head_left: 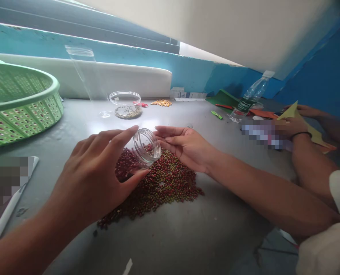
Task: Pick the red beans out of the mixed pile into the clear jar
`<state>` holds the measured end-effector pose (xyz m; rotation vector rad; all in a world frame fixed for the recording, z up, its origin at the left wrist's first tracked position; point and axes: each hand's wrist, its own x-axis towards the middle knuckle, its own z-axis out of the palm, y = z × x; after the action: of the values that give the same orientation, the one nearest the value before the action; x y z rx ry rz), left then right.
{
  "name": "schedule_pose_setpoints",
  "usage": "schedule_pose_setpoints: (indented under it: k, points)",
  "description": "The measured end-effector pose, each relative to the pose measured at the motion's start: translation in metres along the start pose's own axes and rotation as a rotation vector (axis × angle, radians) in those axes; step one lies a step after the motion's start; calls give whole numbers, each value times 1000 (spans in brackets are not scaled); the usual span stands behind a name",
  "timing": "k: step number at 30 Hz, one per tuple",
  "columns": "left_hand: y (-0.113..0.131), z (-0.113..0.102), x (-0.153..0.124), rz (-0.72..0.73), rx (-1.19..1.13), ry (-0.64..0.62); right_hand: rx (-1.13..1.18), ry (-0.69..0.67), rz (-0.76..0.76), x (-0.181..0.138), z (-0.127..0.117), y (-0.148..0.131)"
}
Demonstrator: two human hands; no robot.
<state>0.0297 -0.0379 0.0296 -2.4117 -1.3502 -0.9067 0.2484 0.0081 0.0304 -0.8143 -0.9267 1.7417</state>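
Observation:
My left hand is wrapped round a clear wide-mouthed jar, which lies tilted with its open, threaded mouth toward the right. Dark red beans show through its wall; how many are inside I cannot tell. Under and around the jar spreads a pile of mixed red and green beans on the grey table. My right hand is beside the jar's mouth, its fingers stretched out and the fingertips at or almost at the rim. No object shows in it, though part of the palm is hidden.
A green basket stands at left. Behind are a tall clear container, a round clear container with pale seeds, and yellow kernels. At right stand a water bottle and a co-worker's hands at yellow paper.

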Motion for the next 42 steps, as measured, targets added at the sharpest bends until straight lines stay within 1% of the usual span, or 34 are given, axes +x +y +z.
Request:
schedule_pose_setpoints:
  k: [9, 15, 17, 19, 21, 24, 26, 28, 34, 38, 40, 42]
  points:
    - [1, 0, -1, -5, -3, -18, 3, -46, -45, 0, -3, 0]
    - [1, 0, -1, 8, 4, -22, -6, -41, -22, -2, -1, 1]
    - [1, 0, -1, 12, 17, -15, -23, -30, -56, -3, 2, 0]
    - [3, 0, -1, 2, 26, -7, -51, -12, -149, -4, 8, -3]
    - [5, -1, -1, -24, 11, 1, -112, -12, -276, -8, 15, -6]
    - [13, -1, 0, -53, -79, 17, -313, -61, -438, -21, 28, -7]
    - [18, -2, 0, -71, -151, 23, -470, -97, -518, -30, 35, -6]
    - [23, -2, 0, -92, -201, 30, -573, -117, -574, -37, 38, -4]
    - [21, -2, -3, -82, -209, 24, -687, -181, -618, -39, 34, -4]
    - [18, 0, -4, -72, -208, 22, -894, -314, -667, -41, 27, -12]
    - [19, 0, -3, -74, -214, 22, -954, -369, -684, -43, 25, -15]
    - [20, 0, -3, -68, -212, 22, -962, -354, -692, -43, 24, -16]
